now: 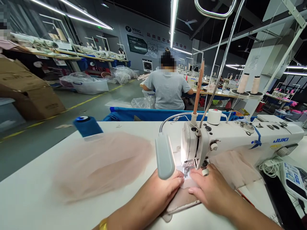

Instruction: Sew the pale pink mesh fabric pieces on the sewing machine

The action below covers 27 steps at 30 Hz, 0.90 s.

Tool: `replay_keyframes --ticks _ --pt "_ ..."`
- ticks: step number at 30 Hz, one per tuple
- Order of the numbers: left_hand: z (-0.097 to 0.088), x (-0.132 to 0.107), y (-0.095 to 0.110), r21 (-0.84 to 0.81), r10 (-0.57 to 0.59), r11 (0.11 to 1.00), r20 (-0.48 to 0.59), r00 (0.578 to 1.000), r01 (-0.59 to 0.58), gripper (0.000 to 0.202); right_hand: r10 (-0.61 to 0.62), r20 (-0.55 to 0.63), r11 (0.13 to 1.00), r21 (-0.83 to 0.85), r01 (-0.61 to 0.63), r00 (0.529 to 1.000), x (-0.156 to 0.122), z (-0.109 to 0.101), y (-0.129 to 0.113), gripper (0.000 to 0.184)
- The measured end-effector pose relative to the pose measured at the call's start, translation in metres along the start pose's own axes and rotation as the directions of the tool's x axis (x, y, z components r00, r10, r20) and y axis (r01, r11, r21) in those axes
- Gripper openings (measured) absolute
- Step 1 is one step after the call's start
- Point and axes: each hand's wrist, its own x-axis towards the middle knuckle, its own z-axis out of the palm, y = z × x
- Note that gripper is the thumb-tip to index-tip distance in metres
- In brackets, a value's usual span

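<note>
My left hand (168, 185) is at the needle area of a white sewing machine (230, 140), fingers pressed together on the near edge of a beige fabric piece (183, 202). My right hand (211, 188) lies on the other side of the same piece, thumb and forefinger apart, the other fingers partly hidden behind the machine head. Between the two hands is the presser foot (185, 172), lit by a bright lamp. More beige cloth (236, 167) lies under the machine arm. A grey lamp head (165, 156) hangs just above my left hand.
A sheer beige cloth (103, 166), blurred, spreads over the table's left side beside a blue thread cone (87, 126). A pencil (199, 86) stands upright on the machine. At right are a black phone-like slab (279, 198) and a white device (294, 182). A person (168, 86) sits ahead.
</note>
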Motion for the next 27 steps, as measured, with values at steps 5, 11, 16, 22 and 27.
replay_keyframes --ticks 5,11,16,22,27 --pt "0.0 -0.008 -0.006 0.005 -0.108 0.994 0.074 0.991 0.108 0.026 0.009 -0.023 1.0 0.027 -0.009 1.0 -0.002 0.0 0.002 0.043" --pt "-0.004 -0.009 -0.003 0.224 -0.22 0.955 0.085 0.972 0.196 0.029 -0.062 -0.191 0.991 0.103 0.083 0.98 -0.01 0.005 0.008 0.028" --pt "-0.03 0.006 0.033 0.13 -0.219 0.973 0.235 0.947 0.192 0.018 -0.259 -0.348 0.925 0.18 0.335 0.901 -0.015 0.007 0.006 0.024" --pt "-0.06 0.019 0.055 -0.187 -0.217 0.919 0.491 0.844 0.346 0.006 -0.324 -0.108 0.931 0.139 0.337 0.94 -0.011 0.004 -0.001 0.021" --pt "-0.044 0.014 0.04 -0.174 -0.139 0.966 0.261 0.955 0.189 0.034 -0.268 0.005 0.963 0.011 0.268 0.963 -0.014 0.002 0.005 0.017"
